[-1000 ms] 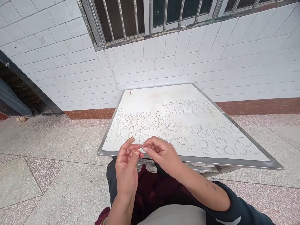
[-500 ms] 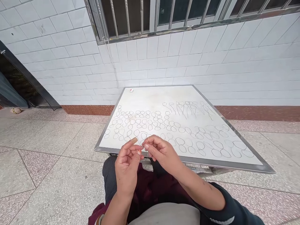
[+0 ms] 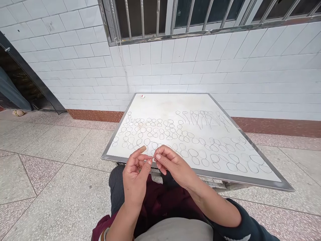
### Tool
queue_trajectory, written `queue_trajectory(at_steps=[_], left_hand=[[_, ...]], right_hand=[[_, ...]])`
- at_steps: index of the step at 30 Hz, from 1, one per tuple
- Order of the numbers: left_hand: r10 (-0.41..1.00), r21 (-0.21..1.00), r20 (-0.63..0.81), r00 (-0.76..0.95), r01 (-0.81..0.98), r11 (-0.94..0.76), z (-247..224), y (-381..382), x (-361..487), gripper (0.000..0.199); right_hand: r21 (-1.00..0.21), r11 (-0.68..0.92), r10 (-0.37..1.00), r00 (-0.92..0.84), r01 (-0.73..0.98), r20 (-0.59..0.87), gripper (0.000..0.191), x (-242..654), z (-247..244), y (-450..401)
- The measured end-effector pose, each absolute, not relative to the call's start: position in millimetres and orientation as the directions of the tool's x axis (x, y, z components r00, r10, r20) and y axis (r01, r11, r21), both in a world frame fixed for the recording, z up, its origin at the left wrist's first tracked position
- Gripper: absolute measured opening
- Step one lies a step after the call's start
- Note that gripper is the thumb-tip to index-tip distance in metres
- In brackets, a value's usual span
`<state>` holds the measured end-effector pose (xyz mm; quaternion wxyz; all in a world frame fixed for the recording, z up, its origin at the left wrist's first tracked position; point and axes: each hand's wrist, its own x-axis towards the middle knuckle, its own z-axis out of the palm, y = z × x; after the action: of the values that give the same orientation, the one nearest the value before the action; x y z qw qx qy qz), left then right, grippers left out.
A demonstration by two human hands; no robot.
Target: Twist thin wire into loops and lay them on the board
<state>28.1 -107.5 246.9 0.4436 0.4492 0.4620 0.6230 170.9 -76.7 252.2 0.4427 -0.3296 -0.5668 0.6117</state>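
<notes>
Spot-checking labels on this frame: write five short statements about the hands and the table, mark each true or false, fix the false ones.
1. The left hand and the right hand are held close together. True.
2. The right hand has a thick rope at its fingertips. False: only a thin strand shows there.
3. A small red-and-white object lies near the far left corner of the white-topped table. True.
4. The table holds just one thin ring. False: dozens of thin rings lie on it.
5. Long-tailed loops lie toward its right side. True.
</notes>
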Motion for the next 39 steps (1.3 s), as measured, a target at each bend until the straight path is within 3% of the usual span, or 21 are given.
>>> queue_trajectory(at_steps=[10,15,19,23,26,29,33,39], left_hand=[[0.964,0.981,0.138,-0.226,-0.101,-0.164,247,-106,23,0.040],[0.957,0.970,0.163,-0.240,-0.137,-0.199,244,-104,21,0.042],[0.963,0.976,0.167,-0.210,-0.105,-0.192,242,-102,10,0.041],[0.991,0.987,0.131,-0.016,0.093,-0.129,242,-99,-15,0.038],[0.986,0.952,0.094,0.136,0.278,-0.129,244,-96,-29,0.039],[0.967,0.914,0.081,0.240,0.369,-0.168,246,-93,-33,0.041],[0.947,0.924,0.046,0.317,0.347,-0.161,252,-88,-29,0.049],[0.917,0.934,0.000,0.399,0.328,-0.143,257,-87,-27,0.053]], right_hand=[[-0.978,0.051,0.926,-0.357,-0.200,0.122,0.017,169,245,-75],[-0.970,0.225,0.932,-0.308,0.086,0.189,0.025,171,235,-75],[-0.817,0.438,0.892,-0.295,0.374,0.342,0.033,182,228,-73],[-0.586,0.632,0.772,-0.477,0.507,0.420,0.046,209,224,-68],[-0.474,0.708,0.699,-0.614,0.523,0.366,0.049,227,222,-68],[-0.472,0.717,0.685,-0.644,0.513,0.341,0.047,233,221,-71],[-0.515,0.700,0.697,-0.629,0.495,0.343,0.038,222,215,-75],[-0.505,0.738,0.662,-0.624,0.448,0.416,0.042,202,199,-75]])
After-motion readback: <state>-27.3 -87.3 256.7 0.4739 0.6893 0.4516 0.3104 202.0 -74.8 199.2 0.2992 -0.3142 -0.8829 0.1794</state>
